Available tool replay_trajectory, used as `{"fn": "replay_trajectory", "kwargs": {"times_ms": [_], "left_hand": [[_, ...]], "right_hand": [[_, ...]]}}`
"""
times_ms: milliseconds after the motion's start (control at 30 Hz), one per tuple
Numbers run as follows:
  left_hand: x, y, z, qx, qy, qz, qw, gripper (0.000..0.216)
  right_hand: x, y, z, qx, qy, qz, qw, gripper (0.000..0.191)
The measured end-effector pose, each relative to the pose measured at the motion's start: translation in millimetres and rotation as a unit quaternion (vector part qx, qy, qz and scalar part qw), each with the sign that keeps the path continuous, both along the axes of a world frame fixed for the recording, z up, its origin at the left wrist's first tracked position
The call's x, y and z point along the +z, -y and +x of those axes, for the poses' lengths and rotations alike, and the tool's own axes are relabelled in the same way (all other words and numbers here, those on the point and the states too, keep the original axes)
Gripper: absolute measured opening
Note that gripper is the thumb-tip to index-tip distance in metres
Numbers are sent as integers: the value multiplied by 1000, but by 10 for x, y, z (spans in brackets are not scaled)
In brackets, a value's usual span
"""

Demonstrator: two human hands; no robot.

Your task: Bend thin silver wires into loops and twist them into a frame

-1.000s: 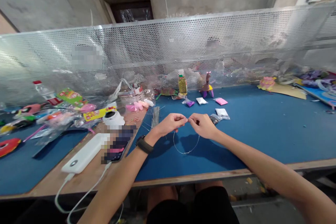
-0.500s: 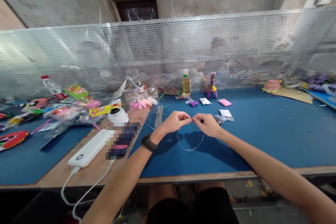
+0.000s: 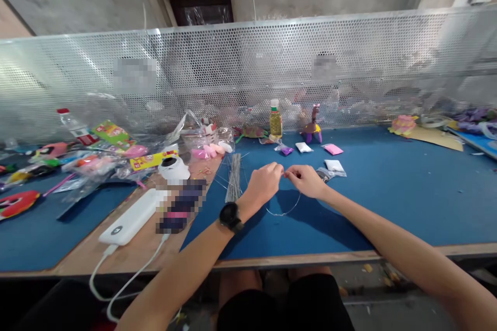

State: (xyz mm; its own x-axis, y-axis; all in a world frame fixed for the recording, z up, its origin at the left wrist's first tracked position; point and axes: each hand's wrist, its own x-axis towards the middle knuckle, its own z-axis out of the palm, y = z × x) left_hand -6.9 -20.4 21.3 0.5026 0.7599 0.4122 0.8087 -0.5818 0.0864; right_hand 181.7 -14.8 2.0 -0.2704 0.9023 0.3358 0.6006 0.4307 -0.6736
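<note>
Standing behind the bottle of yellow liquid (image 3: 275, 126), a perforated metal screen (image 3: 233, 67) bounds the far side of the counter (image 3: 399, 186). The wooden near edge (image 3: 303, 260), opposite the bottle, passes beneath the forearms; a broad stretch of blue surface to the bottle's right leaves the right arm sideways room. On the bottle's near side, the person's left hand (image 3: 266, 183) and right hand (image 3: 308, 181) almost meet at the fingertips. A white power bank (image 3: 130, 220) lies well left of the bottle, toward the near edge. The wire bundle (image 3: 233, 176), left and nearward of the bottle, crowds the left hand. Small packets (image 3: 304, 147) lie in front and right of the bottle. Nearward of the bottle, the curved wire (image 3: 280, 215) dips below both hands, short of the near edge: the right grip pinches it, thumb to finger; the left also closes on it, fingertips partly hidden.
</note>
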Motion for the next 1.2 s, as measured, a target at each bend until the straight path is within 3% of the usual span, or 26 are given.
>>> {"fn": "replay_trajectory", "kwargs": {"times_ms": [67,167,233,300,367,433,533,633,867,1000,1200], "left_hand": [[-40,51,81,15,-76,39,996,24],[-96,39,131,25,-83,54,995,27],[-125,-31,101,1,-21,21,1000,23],[-143,-126,35,-29,107,-52,992,18],[-147,-212,-42,-61,236,-187,952,26],[-138,-266,-106,-85,320,-344,879,37],[-111,-288,-149,-98,413,-475,771,40],[-86,-288,-148,-105,464,-537,697,37],[-52,-353,-199,-96,486,-630,598,24],[-15,-366,-238,-97,476,-646,589,22],[-2,-343,-234,-87,469,-609,633,31]], "right_hand": [[11,-12,-6,-9,-11,-7,1000,26],[11,-10,-8,-29,-29,-10,999,28],[0,2,-4,-39,-33,-7,999,28],[-13,15,-1,-38,-32,5,999,29],[-20,23,-1,-29,-38,21,999,31],[-25,21,-3,-18,-48,35,998,33],[-40,3,-3,-6,-54,59,997,35],[-69,-16,6,3,-51,85,995,38],[-84,-2,13,23,-34,114,993,37],[-64,19,-5,30,-38,117,992,36],[-12,54,-37,15,-48,100,994,35]]}}
